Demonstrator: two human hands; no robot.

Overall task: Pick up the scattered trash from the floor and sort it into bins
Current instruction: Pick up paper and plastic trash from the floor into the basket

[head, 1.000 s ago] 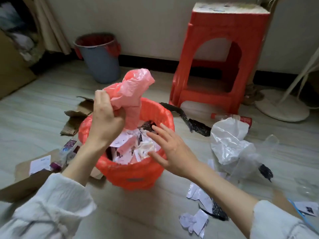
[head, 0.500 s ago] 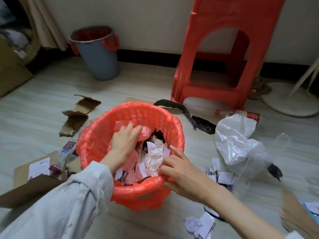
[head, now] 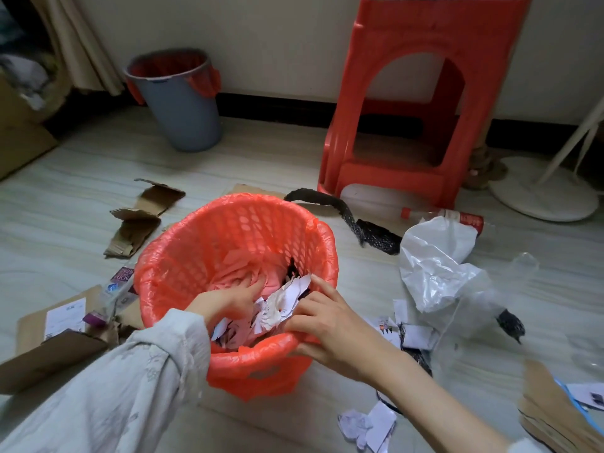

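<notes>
A red mesh basket (head: 235,207) lined with a red bag stands on the floor in front of me. Inside lie a crumpled pink plastic bag (head: 242,266) and white paper scraps (head: 284,305). My left hand (head: 228,302) is down in the basket, its fingers stretched out and pressing on the pink bag. My right hand (head: 327,325) grips the basket's near rim, fingers over the edge and thumb outside. A grey bin (head: 183,116) with a red liner stands by the far wall.
Torn cardboard (head: 140,217) and a flattened box (head: 49,348) lie to the left. On the right are black mesh (head: 369,230), a white plastic bag (head: 434,256), a plastic bottle (head: 457,217) and paper scraps (head: 369,426). A red stool (head: 425,93) stands behind, beside a white fan base (head: 542,197).
My left hand brought the pink bag down from above the basket and pushed it inside. My right hand moved from over the contents to the near rim and took hold of it.
</notes>
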